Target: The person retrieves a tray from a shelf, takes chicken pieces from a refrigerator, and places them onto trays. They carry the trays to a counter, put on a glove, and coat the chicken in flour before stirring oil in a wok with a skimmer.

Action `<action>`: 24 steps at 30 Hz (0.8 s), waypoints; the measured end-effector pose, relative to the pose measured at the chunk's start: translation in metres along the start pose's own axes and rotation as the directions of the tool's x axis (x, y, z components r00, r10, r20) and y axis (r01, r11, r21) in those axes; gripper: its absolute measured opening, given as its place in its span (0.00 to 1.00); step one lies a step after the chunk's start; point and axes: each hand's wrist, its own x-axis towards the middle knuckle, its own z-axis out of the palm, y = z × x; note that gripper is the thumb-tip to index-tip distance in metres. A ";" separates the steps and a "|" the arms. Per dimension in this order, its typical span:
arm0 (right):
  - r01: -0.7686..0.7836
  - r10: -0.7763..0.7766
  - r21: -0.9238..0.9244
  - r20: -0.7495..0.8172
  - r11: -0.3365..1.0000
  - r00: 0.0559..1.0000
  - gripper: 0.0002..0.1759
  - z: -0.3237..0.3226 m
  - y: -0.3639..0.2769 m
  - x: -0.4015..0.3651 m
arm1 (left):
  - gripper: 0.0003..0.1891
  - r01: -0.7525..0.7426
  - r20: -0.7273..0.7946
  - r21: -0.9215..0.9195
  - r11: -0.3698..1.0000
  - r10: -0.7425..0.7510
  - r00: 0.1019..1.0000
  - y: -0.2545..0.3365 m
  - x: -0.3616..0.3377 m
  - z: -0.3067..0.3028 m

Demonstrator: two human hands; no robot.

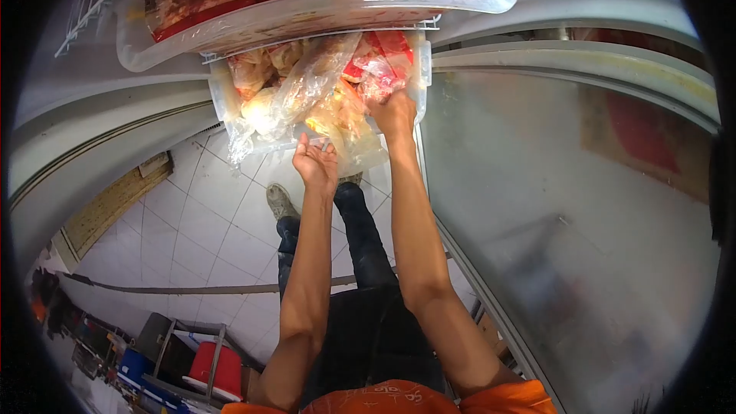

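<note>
A clear plastic bin [422,80] pulled partly out on the lower level holds several plastic bags of what looks like frozen food. My right hand [395,115] reaches over its right side, fingers curled on a red and clear plastic bag [381,80] with pinkish contents; the fingertips are partly hidden. Palm up, my left hand [316,162] is at the front rim with its fingers loosely bent and apart, and nothing shows in it. Just beyond it lie a clear bag with yellowish contents [337,116] and a crumpled clear bag [314,80].
Above, a second clear bin [322,15] with red-trimmed food bags overhangs the lower one on white wire shelving [100,11]. A frosted door [567,207] stands along the right. Tiled floor [207,215] lies below, with a red container [215,368] at lower left.
</note>
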 end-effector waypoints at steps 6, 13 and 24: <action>-0.203 0.205 -0.034 0.036 0.978 0.978 0.44 -0.022 -0.041 0.001 | 0.25 -0.035 0.007 -0.003 0.999 0.035 0.999 -0.002 -0.008 0.013; -0.126 0.127 0.024 -0.071 0.992 0.989 0.25 -0.012 -0.019 0.003 | 0.24 0.034 -0.021 0.094 0.995 -0.032 0.999 0.002 -0.008 0.013; 0.300 -0.303 -0.066 -0.371 0.952 0.878 0.25 0.002 -0.037 -0.017 | 0.23 -0.016 0.084 0.037 0.999 0.013 0.996 0.000 -0.006 0.004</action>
